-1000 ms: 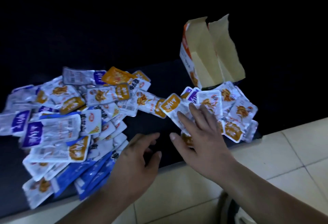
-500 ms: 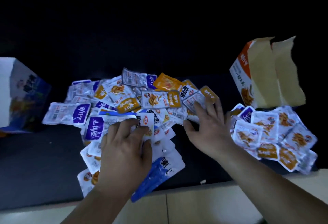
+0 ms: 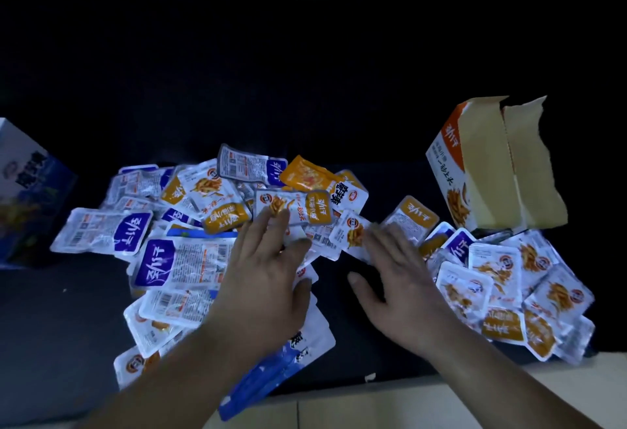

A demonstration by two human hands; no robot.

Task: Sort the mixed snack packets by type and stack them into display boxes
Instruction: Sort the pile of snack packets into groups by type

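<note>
A loose heap of small foil snack packets (image 3: 190, 259), silver-white with purple, orange or blue labels, covers the dark tabletop (image 3: 51, 326) from nine o'clock to the centre of the view. The left hand (image 3: 264, 279) lies flat on this heap, fingers straight and spread, gripping nothing; its fingertips touch a white packet with an orange label end (image 3: 305, 208). Just beside it at three o'clock, the right hand (image 3: 400, 289) is also spread, thumb out; its blurred fingertips reach a white packet printed with orange strips (image 3: 351, 233). A smaller pile of orange-labelled packets (image 3: 502, 293) lies at four o'clock. Behind it, at two o'clock, stands an orange-and-white cardboard display box (image 3: 488, 170) with its flaps up. A blue-and-white cardboard box (image 3: 30, 191) stands at nine o'clock. Pale floor tiles (image 3: 407, 401) show at six o'clock.
</note>
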